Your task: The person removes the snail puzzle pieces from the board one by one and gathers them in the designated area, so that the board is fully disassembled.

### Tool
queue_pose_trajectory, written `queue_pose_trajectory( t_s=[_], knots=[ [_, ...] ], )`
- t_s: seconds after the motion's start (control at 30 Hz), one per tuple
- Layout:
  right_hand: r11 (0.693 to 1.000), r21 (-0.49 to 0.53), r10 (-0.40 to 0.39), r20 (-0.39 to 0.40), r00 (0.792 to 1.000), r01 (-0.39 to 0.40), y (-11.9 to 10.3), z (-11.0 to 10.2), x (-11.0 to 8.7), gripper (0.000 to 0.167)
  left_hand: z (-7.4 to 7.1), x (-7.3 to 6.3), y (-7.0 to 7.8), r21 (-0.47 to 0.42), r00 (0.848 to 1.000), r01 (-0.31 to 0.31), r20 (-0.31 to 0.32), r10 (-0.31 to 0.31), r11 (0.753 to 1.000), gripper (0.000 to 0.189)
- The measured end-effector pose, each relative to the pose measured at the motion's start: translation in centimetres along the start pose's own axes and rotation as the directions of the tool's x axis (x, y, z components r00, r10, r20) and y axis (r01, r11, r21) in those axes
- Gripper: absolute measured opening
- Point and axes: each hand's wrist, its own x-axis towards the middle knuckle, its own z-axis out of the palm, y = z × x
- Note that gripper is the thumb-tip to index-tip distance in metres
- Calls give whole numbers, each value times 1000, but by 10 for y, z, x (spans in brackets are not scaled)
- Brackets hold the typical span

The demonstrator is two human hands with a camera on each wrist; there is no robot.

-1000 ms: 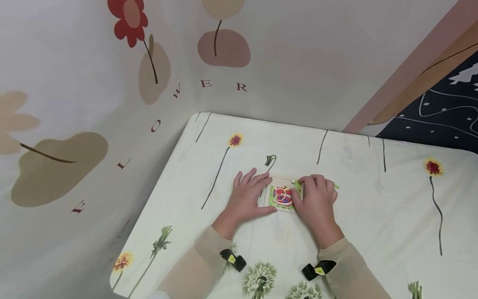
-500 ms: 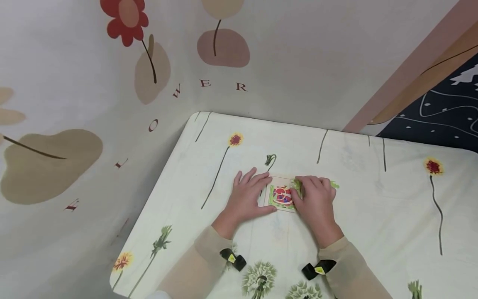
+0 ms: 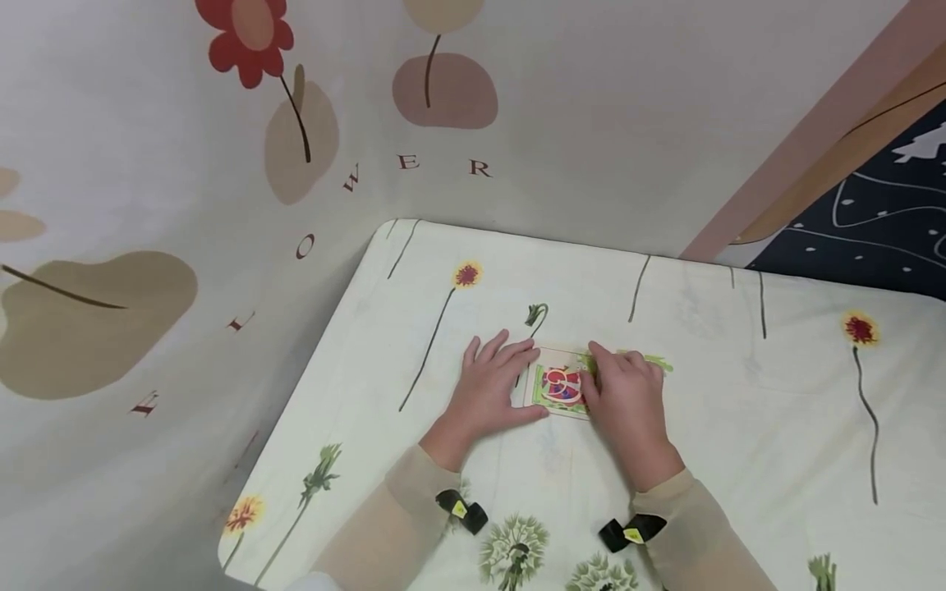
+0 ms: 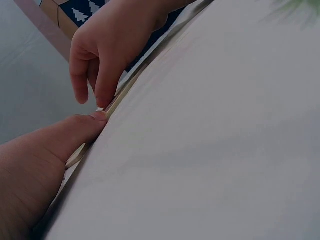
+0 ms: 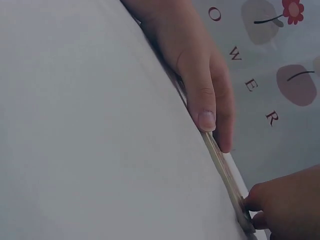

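Note:
A thin, light-coloured board with a colourful printed picture lies flat on the cloth. The picture is mostly red and purple on green, with a curved white-edged figure. My left hand rests at the board's left side, fingers spread and straight, thumb along the near edge. My right hand is over the board's right part, thumb and forefinger bent down around a small green piece. The hand hides most of that piece and the board's right end. In the left wrist view, the right fingertips meet the board edge.
A white cloth printed with flowers covers the table. Behind it stands a pale wall with printed letters and flower shapes; a dark patterned panel is at the far right. Black straps with small cameras sit on both wrists.
My right forefinger has straightened and shifted away from the thumb, toward the board's far edge. More green shows beyond the right knuckles. My left hand stays in place.

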Motion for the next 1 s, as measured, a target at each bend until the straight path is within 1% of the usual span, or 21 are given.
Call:
queue_pose_trajectory(
  t_s=[0.1,0.23,0.33,0.43,0.53,0.67,0.77,0.93,1.0],
  knots=[
    [999,-23,-37,6,999,37,-2,-2,1,48,-2,0,0,0,1000,7,5,-7,1000,90],
    [996,-32,-89,-27,996,89,-1,-6,3,45,-6,0,1,-13,1000,7,11,-6,1000,90],
    [990,-18,-143,-54,988,142,0,-7,4,40,-7,0,2,-25,1000,10,19,-9,1000,90],
    [982,8,-188,-58,980,189,2,-7,4,37,-8,0,3,-31,1000,14,28,-13,999,91],
    [975,15,-221,-36,975,222,3,-8,3,39,-9,1,4,-27,999,14,36,-13,1000,91],
    [966,-3,-259,18,966,259,6,-8,4,43,-10,2,5,-13,999,16,39,-15,1000,91],
    [962,-21,-271,53,961,272,7,-8,4,43,-10,1,5,-10,999,15,36,-14,1000,91],
    [964,-31,-260,96,961,264,7,-8,3,36,-10,0,5,-11,1000,9,24,-9,1000,90],
    [965,-19,-258,95,961,261,8,-7,4,31,-9,0,5,-13,1000,7,18,-7,1000,90]
  ],
)
